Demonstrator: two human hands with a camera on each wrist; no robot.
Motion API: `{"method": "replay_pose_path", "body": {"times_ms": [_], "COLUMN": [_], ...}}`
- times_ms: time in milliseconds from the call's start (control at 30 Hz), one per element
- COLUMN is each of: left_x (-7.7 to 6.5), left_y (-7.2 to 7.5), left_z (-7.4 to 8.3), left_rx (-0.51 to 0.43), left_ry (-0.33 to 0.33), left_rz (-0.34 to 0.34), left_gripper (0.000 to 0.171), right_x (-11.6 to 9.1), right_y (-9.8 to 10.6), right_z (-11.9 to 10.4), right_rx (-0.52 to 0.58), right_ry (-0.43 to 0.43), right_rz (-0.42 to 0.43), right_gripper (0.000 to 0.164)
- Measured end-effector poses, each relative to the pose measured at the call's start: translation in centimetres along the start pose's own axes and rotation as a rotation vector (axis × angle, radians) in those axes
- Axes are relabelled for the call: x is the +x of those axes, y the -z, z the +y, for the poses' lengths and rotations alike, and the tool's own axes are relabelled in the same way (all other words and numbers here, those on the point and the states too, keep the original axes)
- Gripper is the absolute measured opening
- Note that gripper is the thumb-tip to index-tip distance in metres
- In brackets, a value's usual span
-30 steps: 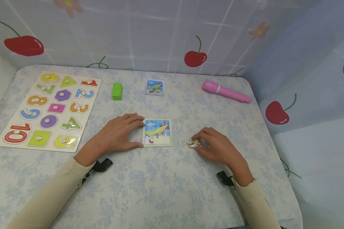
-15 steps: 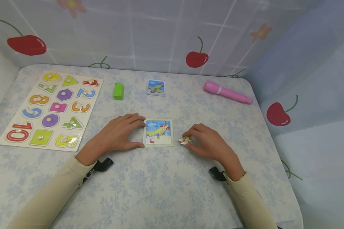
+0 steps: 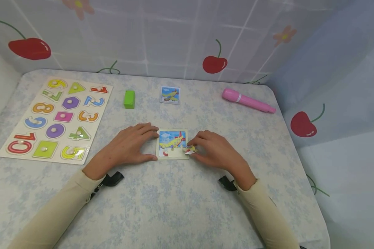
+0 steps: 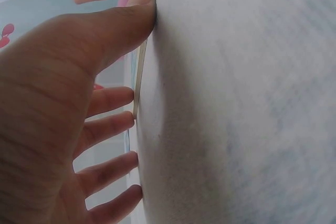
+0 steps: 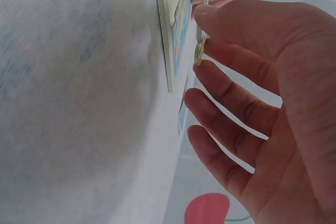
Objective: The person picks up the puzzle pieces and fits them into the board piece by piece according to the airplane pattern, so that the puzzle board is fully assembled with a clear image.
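A small square jigsaw puzzle [image 3: 172, 142] with a yellow airplane picture lies on the table in the head view; part of its lower row shows bare backing. My left hand [image 3: 128, 144] rests at its left side, thumb at the lower corner and fingers at the upper one. In the left wrist view those fingers [image 4: 107, 129] are fairly straight against the board's edge. Between the thumb and fingers of my right hand [image 3: 218, 150] is a pinched puzzle piece [image 3: 190, 150], tilted over the board's right edge. The right wrist view shows the piece [image 5: 200, 51] edge-on, apart from the tabletop.
A number-and-shape peg board [image 3: 57, 119] occupies the table's left side. Along the back are a green block [image 3: 129, 99], a small airplane picture card [image 3: 170, 95] and a pink pen-like stick [image 3: 248, 100]. Cherry-print curtains [image 3: 162, 38] hang behind the table [image 3: 162, 207].
My right hand has moved left with the puzzle piece, from beside the puzzle to over its right edge. The left hand stays in place at the board.
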State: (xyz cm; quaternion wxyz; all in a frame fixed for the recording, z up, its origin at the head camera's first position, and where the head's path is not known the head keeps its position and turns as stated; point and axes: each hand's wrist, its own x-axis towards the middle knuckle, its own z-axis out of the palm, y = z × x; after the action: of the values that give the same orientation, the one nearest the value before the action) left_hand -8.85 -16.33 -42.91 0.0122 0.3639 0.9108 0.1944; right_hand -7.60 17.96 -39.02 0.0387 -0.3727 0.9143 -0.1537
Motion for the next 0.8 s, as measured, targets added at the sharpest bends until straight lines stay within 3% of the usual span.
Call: {"method": "replay_pose_path", "body": {"times_ms": [300, 800], "left_x": [0.0, 0.1], "left_y": [0.0, 0.0], "left_z": [0.0, -0.1], "left_rx": [0.001, -0.006], "left_ry": [-0.006, 0.002], "left_rz": [0.004, -0.012], "left_gripper": [0.077, 0.077], "right_x": [1.5, 3.4], "right_y": [0.0, -1.1], "right_z": [-0.8, -1.5], "right_rx": [-0.055, -0.026], "right_ry": [0.013, 0.071], "right_rz": [-0.036, -0.057], "right_gripper": [0.031, 0.029]}}
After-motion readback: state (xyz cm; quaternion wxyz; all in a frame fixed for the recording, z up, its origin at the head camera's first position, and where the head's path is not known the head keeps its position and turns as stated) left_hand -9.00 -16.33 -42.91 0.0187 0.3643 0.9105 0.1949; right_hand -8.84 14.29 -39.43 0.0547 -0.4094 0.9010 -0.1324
